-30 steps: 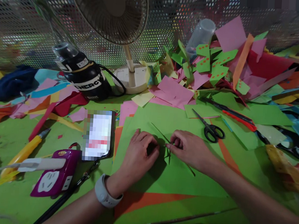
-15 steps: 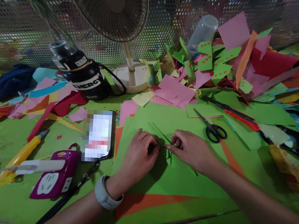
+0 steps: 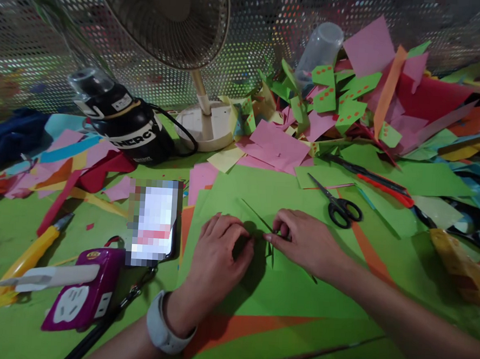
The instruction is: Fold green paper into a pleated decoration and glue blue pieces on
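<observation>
My right hand (image 3: pixel 306 244) is closed in a pinch over the green sheets. Between its thumb and fingers is a piece of green paper (image 3: pixel 270 253), seen nearly edge-on, with thin dark edges running up-left and down-right of the hand. Just to the left, my left hand (image 3: pixel 221 252) has its fingers curled and thumb near the index finger; I cannot make out whether anything is between them. Both hands are over a stack of large green sheets (image 3: pixel 227 192) with orange paper (image 3: pixel 255 328) showing beneath. Black-handled scissors (image 3: pixel 336 202) lie behind my right hand.
Left of the sheets are a phone (image 3: pixel 156 220), a purple power block (image 3: pixel 84 292) with a plug in it and a yellow cutter (image 3: pixel 32 256). A black bottle (image 3: pixel 135 135) and a fan (image 3: pixel 205 124) stand behind. Paper scraps (image 3: pixel 278 144) pile up at the back right, near a red-black cutter (image 3: pixel 380 182).
The view has turned slightly, so most things sit a little further left. My left hand has shifted slightly left and down in the picture; the right hand's pinch looks unchanged.
</observation>
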A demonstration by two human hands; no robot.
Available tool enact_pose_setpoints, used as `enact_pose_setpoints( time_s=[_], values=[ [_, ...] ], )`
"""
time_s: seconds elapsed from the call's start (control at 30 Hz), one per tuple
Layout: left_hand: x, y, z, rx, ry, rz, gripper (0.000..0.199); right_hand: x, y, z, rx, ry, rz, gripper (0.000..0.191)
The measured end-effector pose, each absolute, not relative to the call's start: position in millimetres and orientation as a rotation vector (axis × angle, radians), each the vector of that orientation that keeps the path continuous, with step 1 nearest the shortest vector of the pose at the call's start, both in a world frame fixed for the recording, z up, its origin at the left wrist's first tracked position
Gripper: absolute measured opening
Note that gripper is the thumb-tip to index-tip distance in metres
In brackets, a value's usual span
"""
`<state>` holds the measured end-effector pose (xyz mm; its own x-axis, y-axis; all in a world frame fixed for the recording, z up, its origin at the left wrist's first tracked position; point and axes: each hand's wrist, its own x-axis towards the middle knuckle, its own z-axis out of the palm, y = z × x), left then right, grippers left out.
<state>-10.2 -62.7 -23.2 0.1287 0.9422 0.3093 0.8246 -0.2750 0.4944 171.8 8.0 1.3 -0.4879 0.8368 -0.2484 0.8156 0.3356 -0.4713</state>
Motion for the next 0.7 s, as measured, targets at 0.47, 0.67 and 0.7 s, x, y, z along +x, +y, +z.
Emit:
enact_pose_setpoints(
  time_s=[0.47,0.67,0.7],
  values=[
    [-17.7,-59.3,-24.0,2.127,1.713,0.747,0.009,171.1,7.8,-1.8,-1.558,-2.530,0.829,0.018],
    [-15.5,-57.1,-21.8,2.047,1.761,0.719,0.005,170.9,7.8,0.1,-1.581,-2.520,0.861,0.018],
    [-14.9,-56.8,-21.7,2.031,1.765,0.718,0.005,170.7,7.7,0.0,-1.584,-2.523,0.855,0.018]
  ],
)
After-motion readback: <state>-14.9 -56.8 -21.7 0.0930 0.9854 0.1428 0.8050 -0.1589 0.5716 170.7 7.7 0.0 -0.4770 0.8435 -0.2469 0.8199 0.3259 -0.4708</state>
